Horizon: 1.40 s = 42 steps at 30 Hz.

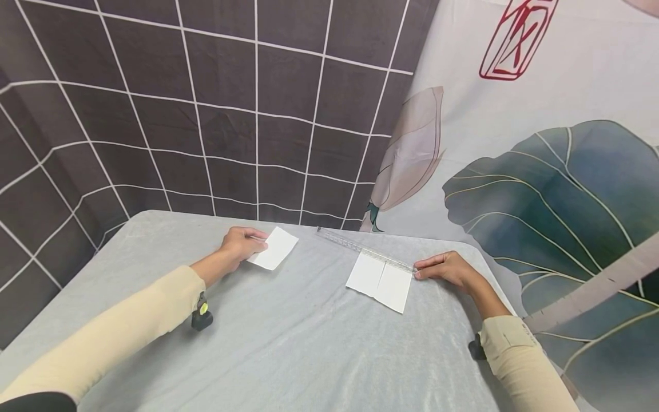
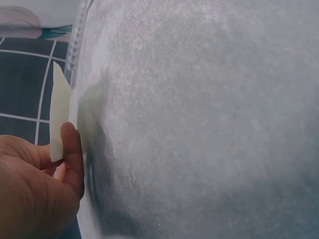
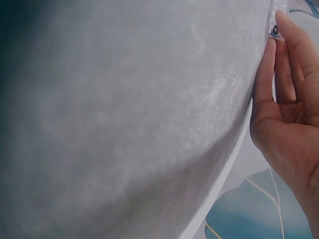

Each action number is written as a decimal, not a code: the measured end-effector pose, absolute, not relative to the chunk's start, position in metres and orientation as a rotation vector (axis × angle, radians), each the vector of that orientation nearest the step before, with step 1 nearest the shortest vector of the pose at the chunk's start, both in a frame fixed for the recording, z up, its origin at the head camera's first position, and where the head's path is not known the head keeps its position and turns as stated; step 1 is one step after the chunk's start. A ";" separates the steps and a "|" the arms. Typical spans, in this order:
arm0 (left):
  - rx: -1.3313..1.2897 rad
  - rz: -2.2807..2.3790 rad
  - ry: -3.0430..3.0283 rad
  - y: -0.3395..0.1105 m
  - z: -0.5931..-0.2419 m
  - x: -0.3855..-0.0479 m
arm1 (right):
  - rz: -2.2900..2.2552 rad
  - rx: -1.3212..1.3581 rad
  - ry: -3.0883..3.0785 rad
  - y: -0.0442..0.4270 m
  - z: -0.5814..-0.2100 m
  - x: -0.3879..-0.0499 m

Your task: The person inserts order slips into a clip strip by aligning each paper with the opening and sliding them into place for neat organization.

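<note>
My left hand (image 1: 242,245) pinches a piece of white paper (image 1: 278,247) between thumb and fingers. In the left wrist view that paper (image 2: 60,107) is seen nearly edge-on, raised off the cloth. On the right, my right hand (image 1: 449,269) pinches the near end of a clear ruler (image 1: 378,254); the right wrist view shows the ruler's end (image 3: 275,31), with a small hole, between thumb and fingertips. Under the ruler's edge lies more white paper (image 1: 393,286), with a dark line or slit running partway down its middle. Whether it is one piece or two I cannot tell.
A pale grey cloth (image 1: 288,337) covers the table. Behind it hangs a dark curtain with a white grid (image 1: 226,131), and to the right a white hanging with large painted leaves (image 1: 556,194). Both wrists wear small black cameras (image 1: 202,317).
</note>
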<state>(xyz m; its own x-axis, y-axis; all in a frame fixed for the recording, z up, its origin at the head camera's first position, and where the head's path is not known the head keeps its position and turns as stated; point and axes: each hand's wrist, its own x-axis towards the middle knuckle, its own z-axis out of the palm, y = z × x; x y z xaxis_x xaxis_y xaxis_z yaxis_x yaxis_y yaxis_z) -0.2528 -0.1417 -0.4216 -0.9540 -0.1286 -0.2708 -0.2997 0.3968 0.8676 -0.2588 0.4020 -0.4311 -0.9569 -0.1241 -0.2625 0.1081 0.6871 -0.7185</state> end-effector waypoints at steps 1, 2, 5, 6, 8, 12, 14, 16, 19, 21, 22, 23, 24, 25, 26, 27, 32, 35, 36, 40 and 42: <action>-0.381 1.597 2.489 -0.141 -0.421 -0.253 | -1.139 -0.013 2.609 0.402 -0.431 -0.259; -0.383 1.597 2.490 -0.140 -0.421 -0.253 | -1.140 -0.012 2.609 0.402 -0.431 -0.259; -0.380 1.598 2.495 -0.139 -0.420 -0.251 | -1.137 -0.009 2.608 0.402 -0.432 -0.259; -0.380 1.597 2.496 -0.138 -0.420 -0.251 | -1.133 -0.006 2.611 0.402 -0.432 -0.260; -0.379 1.595 2.496 -0.138 -0.419 -0.250 | -1.125 -0.001 2.616 0.402 -0.432 -0.260; -0.381 1.587 2.495 -0.136 -0.419 -0.251 | -1.103 0.002 2.632 0.402 -0.432 -0.260; -0.375 1.585 2.493 -0.134 -0.419 -0.251 | -1.096 0.002 2.637 0.402 -0.432 -0.260; -0.367 1.582 2.496 -0.133 -0.419 -0.252 | -1.097 0.004 2.636 0.402 -0.432 -0.260; -0.352 1.579 2.508 -0.131 -0.419 -0.252 | -1.103 0.006 2.633 0.402 -0.431 -0.260; -0.346 1.578 2.517 -0.129 -0.418 -0.253 | -1.109 0.004 2.630 0.402 -0.431 -0.260; -0.345 1.581 2.517 -0.129 -0.418 -0.253 | -1.111 0.002 2.629 0.402 -0.431 -0.260; -0.345 1.583 2.519 -0.128 -0.418 -0.253 | -1.112 0.000 2.629 0.402 -0.431 -0.260; -0.344 1.584 2.520 -0.127 -0.418 -0.254 | -1.111 -0.001 2.630 0.402 -0.430 -0.260; -0.344 1.588 2.519 -0.126 -0.417 -0.254 | -1.111 -0.002 2.629 0.402 -0.430 -0.259; -0.342 1.590 2.520 -0.126 -0.418 -0.254 | -1.111 -0.002 2.628 0.402 -0.430 -0.259; -0.341 1.592 2.520 -0.125 -0.418 -0.255 | -1.109 -0.002 2.629 0.402 -0.430 -0.259; -0.338 1.610 2.509 -0.122 -0.418 -0.256 | -1.108 -0.003 2.630 0.402 -0.431 -0.259; -0.334 1.614 2.505 -0.120 -0.418 -0.257 | -1.113 -0.004 2.625 0.402 -0.432 -0.259; -0.327 1.613 2.508 -0.120 -0.419 -0.257 | -1.115 -0.003 2.622 0.402 -0.432 -0.259; -0.316 1.613 2.513 -0.119 -0.419 -0.256 | -1.127 0.004 2.613 0.402 -0.432 -0.259; -0.317 1.613 2.516 -0.118 -0.420 -0.257 | -1.130 0.004 2.610 0.402 -0.432 -0.259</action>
